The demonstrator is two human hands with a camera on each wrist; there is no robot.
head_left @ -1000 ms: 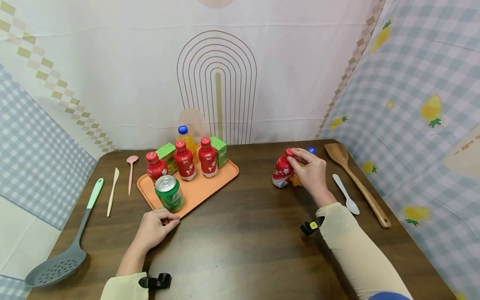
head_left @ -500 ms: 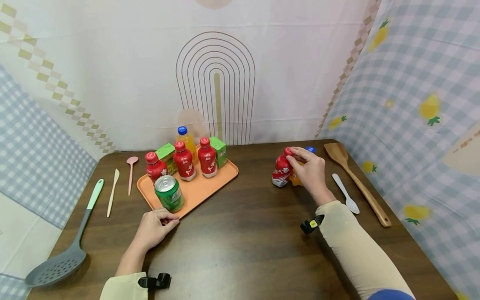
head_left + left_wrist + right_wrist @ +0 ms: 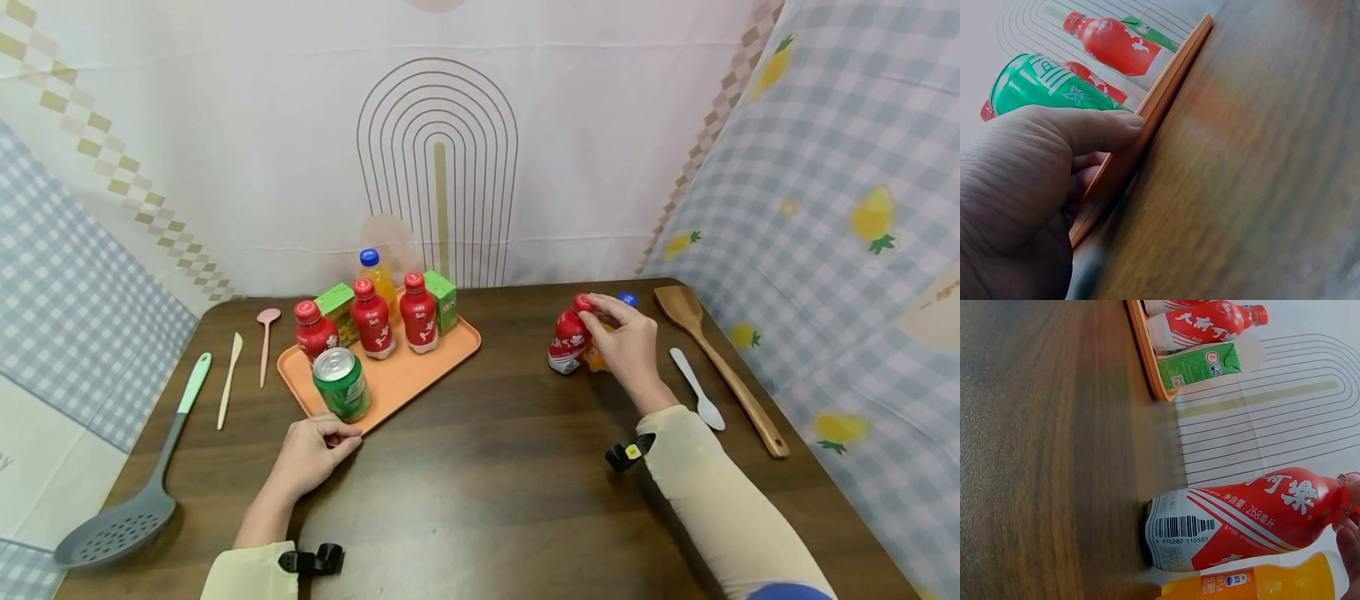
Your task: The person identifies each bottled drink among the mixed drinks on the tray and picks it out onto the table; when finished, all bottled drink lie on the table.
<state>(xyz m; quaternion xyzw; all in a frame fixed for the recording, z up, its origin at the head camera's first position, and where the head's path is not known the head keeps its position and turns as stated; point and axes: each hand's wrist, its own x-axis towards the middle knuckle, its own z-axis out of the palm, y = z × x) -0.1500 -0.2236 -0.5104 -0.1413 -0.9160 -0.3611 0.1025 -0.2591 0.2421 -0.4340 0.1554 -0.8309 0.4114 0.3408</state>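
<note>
My left hand [image 3: 311, 454] holds the near corner of an orange tray [image 3: 423, 375]. In the left wrist view its thumb lies on the rim beside a green soda can [image 3: 1044, 87], other fingers curled beneath. Three red cola bottles [image 3: 372, 321] stand on the tray, with two green drink cartons [image 3: 444, 302] and an orange soda bottle [image 3: 378, 283] behind. Over at the right, my right hand [image 3: 628, 346] pinches another red cola bottle [image 3: 567, 337] by its cap. That bottle leans slightly, its base close to the table. A second orange soda bottle [image 3: 1272, 582] sits beside it, partly hidden by the hand.
Along the left side lie a grey slotted skimmer [image 3: 120, 525], a cream knife [image 3: 229, 383] and a pink spoon [image 3: 265, 346]. A white spoon [image 3: 699, 390] and a wooden spatula [image 3: 723, 371] lie right of my right hand. Patterned cloth [image 3: 292, 167] hangs behind the table.
</note>
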